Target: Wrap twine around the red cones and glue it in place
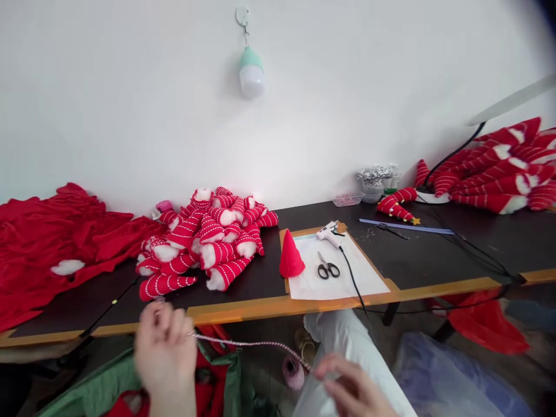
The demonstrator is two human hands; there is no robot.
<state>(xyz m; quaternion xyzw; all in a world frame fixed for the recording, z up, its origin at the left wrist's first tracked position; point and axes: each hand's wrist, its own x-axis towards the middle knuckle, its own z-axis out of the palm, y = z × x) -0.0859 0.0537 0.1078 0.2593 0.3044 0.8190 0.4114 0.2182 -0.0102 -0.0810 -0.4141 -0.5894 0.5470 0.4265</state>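
In front of the table edge, my left hand (167,341) is closed on a thin red-and-white twisted cord (247,344). From there the cord sags across to my right hand (354,388), low in the view and smeared by motion; its fingers are bent around the cord's other visible stretch. A ball of the same-coloured cord (293,372) sits below, beside my leg. Just beyond my left hand lies a heap of red, white-striped cones (212,231) with white stuffing showing. A plain red cone (291,256) stands on a white sheet (339,286).
Black-handled scissors (328,269) and a white glue gun (330,233), its cable running over the table edge, lie on the sheet. Red fabric (65,243) covers the left. More striped cones (499,168) are piled right, near a blue ruler (406,226) and a finished bent cone (395,204).
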